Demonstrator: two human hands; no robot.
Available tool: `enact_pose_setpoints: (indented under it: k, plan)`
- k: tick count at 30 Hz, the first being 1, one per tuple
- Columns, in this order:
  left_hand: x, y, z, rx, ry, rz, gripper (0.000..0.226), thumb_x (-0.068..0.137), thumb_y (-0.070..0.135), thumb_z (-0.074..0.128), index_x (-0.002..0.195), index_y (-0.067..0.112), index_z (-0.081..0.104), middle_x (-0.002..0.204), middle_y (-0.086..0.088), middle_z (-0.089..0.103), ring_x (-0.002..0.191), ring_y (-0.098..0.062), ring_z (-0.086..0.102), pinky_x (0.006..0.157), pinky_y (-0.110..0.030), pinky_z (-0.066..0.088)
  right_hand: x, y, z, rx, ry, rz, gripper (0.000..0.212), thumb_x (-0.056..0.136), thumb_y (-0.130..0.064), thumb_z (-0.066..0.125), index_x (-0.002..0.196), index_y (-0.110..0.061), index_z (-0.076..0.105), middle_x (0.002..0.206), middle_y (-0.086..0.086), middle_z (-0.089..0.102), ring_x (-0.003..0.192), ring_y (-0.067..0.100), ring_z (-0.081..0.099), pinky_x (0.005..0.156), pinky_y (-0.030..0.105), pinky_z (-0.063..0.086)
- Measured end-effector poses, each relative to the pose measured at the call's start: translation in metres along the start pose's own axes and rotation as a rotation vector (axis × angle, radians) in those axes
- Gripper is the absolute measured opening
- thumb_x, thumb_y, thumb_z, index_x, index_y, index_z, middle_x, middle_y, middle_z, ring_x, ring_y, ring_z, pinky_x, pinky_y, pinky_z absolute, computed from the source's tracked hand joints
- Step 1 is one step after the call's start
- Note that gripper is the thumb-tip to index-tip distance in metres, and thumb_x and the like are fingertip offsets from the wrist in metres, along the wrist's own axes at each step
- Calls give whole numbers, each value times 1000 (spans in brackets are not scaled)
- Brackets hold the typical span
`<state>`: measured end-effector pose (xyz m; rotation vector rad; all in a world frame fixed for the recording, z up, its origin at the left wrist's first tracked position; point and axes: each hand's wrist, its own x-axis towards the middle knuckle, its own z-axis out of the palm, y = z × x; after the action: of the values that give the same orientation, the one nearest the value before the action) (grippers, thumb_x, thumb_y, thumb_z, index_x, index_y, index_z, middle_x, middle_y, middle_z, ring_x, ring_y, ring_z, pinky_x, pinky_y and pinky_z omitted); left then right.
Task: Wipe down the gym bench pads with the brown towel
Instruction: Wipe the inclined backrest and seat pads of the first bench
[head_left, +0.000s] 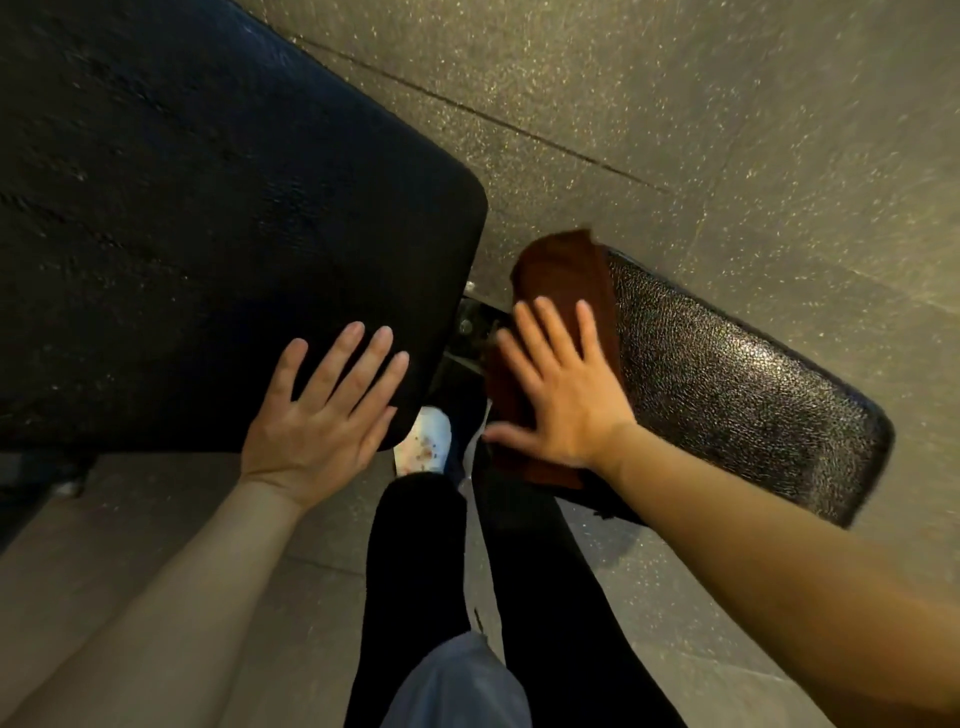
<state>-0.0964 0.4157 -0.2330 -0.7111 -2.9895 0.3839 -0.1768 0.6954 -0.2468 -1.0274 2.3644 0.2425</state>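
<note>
Two black bench pads fill the view. The large back pad (208, 218) spans the left and centre. The smaller seat pad (737, 384) lies to the right, its grained surface shining. A brown towel (563, 275) is spread flat over the seat pad's left end. My right hand (563, 384) presses flat on the towel with straight, spread fingers. My left hand (324, 415) rests flat on the lower right corner of the back pad, fingers straight, holding nothing.
Metal frame parts (470, 325) show in the gap between the pads. Speckled grey rubber floor (727, 130) surrounds the bench. My legs in dark trousers (415, 571) and a white shoe (423, 441) stand just below the gap.
</note>
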Motion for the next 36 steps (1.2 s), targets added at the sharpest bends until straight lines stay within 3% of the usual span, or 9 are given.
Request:
enact_pose_setpoints:
  k: [3,6,10,14,19,21,27,31,36]
  plan:
    - [1,0,-1,15,-2,0,54,105,38,33,152,14,39,159,-13,34,148,-31,23,119,-54,9,-24,-4,14,-91,-18,-301,109,74,-90,31,153,-15,28,160,20,17,150,39,8,118,60,-7]
    - [3,-1,-1,-10,5,-1,54,105,38,33,152,13,40,158,-13,35,148,-32,24,119,-53,8,-41,13,13,-116,7,-389,85,84,-74,39,151,-22,37,160,12,27,149,31,21,120,54,0]
    - [4,0,-2,1,-1,3,55,105,40,31,151,12,41,158,-14,33,148,-33,23,119,-54,7,-69,49,4,-33,108,-82,65,91,-50,37,149,-21,42,157,10,36,143,31,37,117,49,16]
    - [6,0,-5,-29,-29,-7,55,104,40,30,150,12,41,158,-15,33,146,-34,24,120,-53,-1,-121,53,7,51,173,388,63,98,-46,32,153,-16,32,160,14,28,146,36,27,118,52,15]
    - [5,1,-4,-44,-26,-27,55,104,39,30,150,11,41,157,-16,34,146,-35,26,120,-54,2,-133,-10,22,85,141,634,66,96,-46,34,152,-12,35,160,17,26,147,40,22,118,56,8]
    - [6,2,-4,-31,-8,-27,54,105,39,32,149,12,43,157,-15,36,146,-35,27,120,-54,5,-110,-30,23,86,147,617,67,96,-48,34,152,-13,33,160,17,27,147,40,22,119,55,6]
    - [5,1,1,-33,22,-13,55,104,40,33,150,11,42,156,-16,36,145,-35,26,118,-56,9,-16,-34,13,2,126,195,63,94,-48,27,149,-20,42,158,8,34,147,30,29,118,51,10]
    - [4,2,3,-44,21,-14,55,104,40,31,152,12,39,158,-16,33,146,-36,25,120,-55,2,2,15,3,49,229,312,63,93,-44,30,149,-17,43,157,9,36,145,29,34,118,48,14]
    - [4,4,-1,-10,-9,-24,55,103,40,33,152,14,39,159,-14,33,147,-34,24,120,-55,2,-37,19,7,78,255,443,64,94,-43,32,151,-15,38,159,11,31,146,32,30,119,50,17]
